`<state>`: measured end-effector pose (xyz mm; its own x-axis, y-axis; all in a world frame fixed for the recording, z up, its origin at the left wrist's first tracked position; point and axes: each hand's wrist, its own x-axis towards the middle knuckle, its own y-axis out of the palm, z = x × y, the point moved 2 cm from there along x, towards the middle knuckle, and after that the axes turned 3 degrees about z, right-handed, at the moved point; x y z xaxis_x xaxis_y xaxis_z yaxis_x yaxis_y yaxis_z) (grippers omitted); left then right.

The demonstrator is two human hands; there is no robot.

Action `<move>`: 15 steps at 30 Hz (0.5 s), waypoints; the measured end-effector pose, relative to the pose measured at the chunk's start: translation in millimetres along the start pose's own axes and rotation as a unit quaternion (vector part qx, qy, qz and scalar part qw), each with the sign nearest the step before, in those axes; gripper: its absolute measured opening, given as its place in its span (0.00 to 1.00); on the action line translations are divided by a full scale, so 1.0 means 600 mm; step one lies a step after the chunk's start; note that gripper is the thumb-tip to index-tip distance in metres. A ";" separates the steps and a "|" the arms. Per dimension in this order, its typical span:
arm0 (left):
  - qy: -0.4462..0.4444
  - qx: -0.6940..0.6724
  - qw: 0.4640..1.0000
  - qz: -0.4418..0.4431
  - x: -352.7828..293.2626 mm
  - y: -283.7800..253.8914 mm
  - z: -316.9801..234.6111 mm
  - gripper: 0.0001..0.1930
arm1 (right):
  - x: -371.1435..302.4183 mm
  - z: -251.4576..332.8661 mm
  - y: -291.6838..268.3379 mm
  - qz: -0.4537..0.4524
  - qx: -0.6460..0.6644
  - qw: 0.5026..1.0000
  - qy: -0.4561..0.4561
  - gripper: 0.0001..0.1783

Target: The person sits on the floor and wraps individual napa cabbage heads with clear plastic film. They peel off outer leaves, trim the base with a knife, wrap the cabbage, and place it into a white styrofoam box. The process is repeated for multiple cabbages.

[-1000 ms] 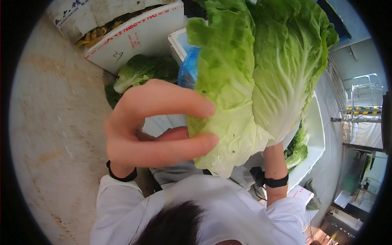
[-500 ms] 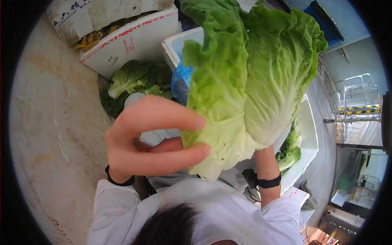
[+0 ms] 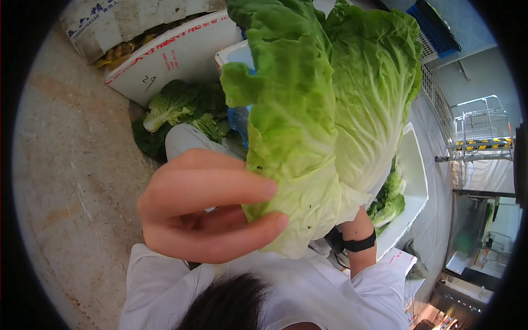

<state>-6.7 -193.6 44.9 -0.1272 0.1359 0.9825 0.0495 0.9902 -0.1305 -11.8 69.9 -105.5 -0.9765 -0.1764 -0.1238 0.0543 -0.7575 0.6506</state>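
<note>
A head of Chinese cabbage [image 3: 369, 104] is held up close in front of me, its green tops pointing away and its pale base toward me. On its left side a loose, pale green leaf [image 3: 297, 137] hangs with a few dark specks near its lower end. My left hand [image 3: 203, 203] is closed at that leaf's left edge, thumb and forefinger tips on its surface and other fingers curled behind. My right hand is hidden behind the cabbage and supports it; only the right forearm [image 3: 358, 231], with a black wrist strap, shows beneath.
A white foam box [image 3: 417, 181] with more cabbages stands at the right. Trimmed green leaves [image 3: 181, 107] lie on the floor at the left, beside a white carton [image 3: 176, 55]. A wire cart [image 3: 481, 126] stands far right, a blue crate [image 3: 437, 30] at the upper right.
The cabbage and its loose leaf have shifted slightly left and toward me. My left hand has moved a little lower with the leaf, keeping hold of its edge.
</note>
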 end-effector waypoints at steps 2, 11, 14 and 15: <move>-0.007 0.004 1.000 0.007 0.000 -0.003 -0.001 0.18 | -0.001 -0.002 -0.001 -0.001 0.000 1.000 0.001 0.24; -0.138 0.055 0.987 0.063 0.007 -0.013 -0.019 0.15 | 0.006 -0.007 -0.022 -0.003 -0.014 1.000 -0.001 0.24; -0.216 0.115 0.965 0.099 0.004 -0.025 -0.013 0.20 | 0.016 -0.012 -0.043 -0.002 -0.029 1.000 -0.005 0.24; -0.224 0.126 0.960 0.112 0.002 -0.028 -0.009 0.23 | 0.019 -0.013 -0.049 -0.001 -0.037 0.999 -0.005 0.24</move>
<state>-2.2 -210.4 49.2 -0.5579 0.2911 0.7771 -0.1086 0.9028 -0.4162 -23.0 85.6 -131.9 -0.9785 -0.1691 -0.1181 0.0670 -0.8023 0.5931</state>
